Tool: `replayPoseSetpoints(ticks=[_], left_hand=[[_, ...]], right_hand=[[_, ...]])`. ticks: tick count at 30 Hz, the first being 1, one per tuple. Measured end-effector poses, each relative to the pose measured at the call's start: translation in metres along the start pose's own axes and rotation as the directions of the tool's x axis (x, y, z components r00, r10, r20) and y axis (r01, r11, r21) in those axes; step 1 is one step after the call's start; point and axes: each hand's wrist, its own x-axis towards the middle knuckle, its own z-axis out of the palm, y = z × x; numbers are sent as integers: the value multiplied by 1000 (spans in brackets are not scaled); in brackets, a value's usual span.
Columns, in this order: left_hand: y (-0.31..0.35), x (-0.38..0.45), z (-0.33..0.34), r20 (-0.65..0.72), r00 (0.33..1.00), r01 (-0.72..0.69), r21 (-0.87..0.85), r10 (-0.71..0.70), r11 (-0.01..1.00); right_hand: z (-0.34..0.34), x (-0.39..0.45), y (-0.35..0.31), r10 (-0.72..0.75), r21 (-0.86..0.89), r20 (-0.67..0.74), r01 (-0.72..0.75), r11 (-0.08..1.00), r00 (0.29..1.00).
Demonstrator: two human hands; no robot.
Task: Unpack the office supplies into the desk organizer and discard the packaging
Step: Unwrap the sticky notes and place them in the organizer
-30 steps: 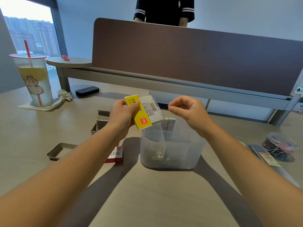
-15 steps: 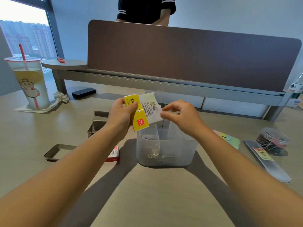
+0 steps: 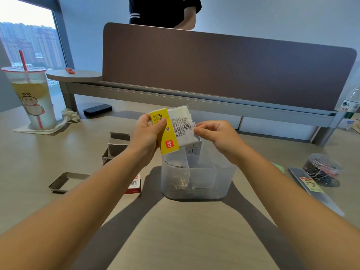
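Observation:
My left hand (image 3: 146,135) grips a yellow and white pack of sticky notes (image 3: 176,129) in clear wrap, held above the translucent desk organizer (image 3: 196,178). My right hand (image 3: 216,134) pinches the wrap at the pack's right edge. The organizer stands mid-desk with small metal items in its front left compartment and a small box at its back. Open grey cardboard boxes (image 3: 115,147) and a flattened sleeve (image 3: 66,181) lie to the left. A small red and white box (image 3: 134,187) lies beside my left forearm.
A lidded drink cup with a red straw (image 3: 32,98) stands on a napkin far left. At the right lie a round tub of binder clips (image 3: 321,170), a long flat packet (image 3: 311,189) and a green pad (image 3: 278,167). A brown divider panel (image 3: 224,65) closes the back; a person stands behind it.
My right hand came in from the right and took hold of the pack's right edge. My left hand kept the pack above the organizer.

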Motion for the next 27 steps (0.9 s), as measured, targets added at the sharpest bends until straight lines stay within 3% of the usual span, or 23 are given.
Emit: replayPoseSetpoints(ticks=[7, 15, 27], left_hand=[[-2, 8, -12, -77, 997, 11, 14, -10, 1000], [-7, 14, -23, -150, 987, 57, -21, -59, 998], [-12, 19, -30, -154, 985, 83, 2, -82, 997]], right_hand=[[-10, 7, 10, 0, -58, -170, -10, 998, 985], [-24, 13, 15, -217, -332, -331, 102, 938, 918], [-17, 22, 8, -169, -692, 96, 188, 697, 981]])
